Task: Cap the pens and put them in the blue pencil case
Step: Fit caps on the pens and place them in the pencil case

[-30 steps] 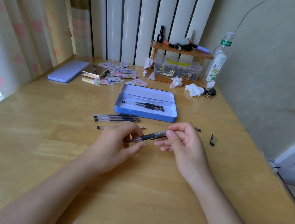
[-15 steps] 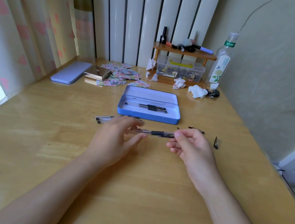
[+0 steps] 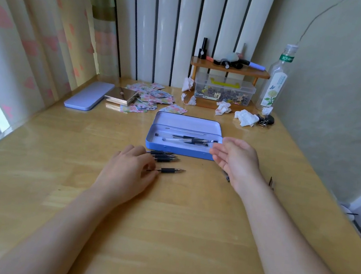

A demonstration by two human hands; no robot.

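Four uncapped pens lie by your left hand, its grip loose on the nearest; pinch its barrel. The case sits just beyond. Your right hand, wide open, probably needs a cap.

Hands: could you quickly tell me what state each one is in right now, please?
Left hand: fingers resting on an uncapped pen on the table; grip cannot be told.
Right hand: open, holding nothing.

Far left: lavender tin, sticker pile. Far right: wooden shelf over clear box, bottle, crumpled tissues.
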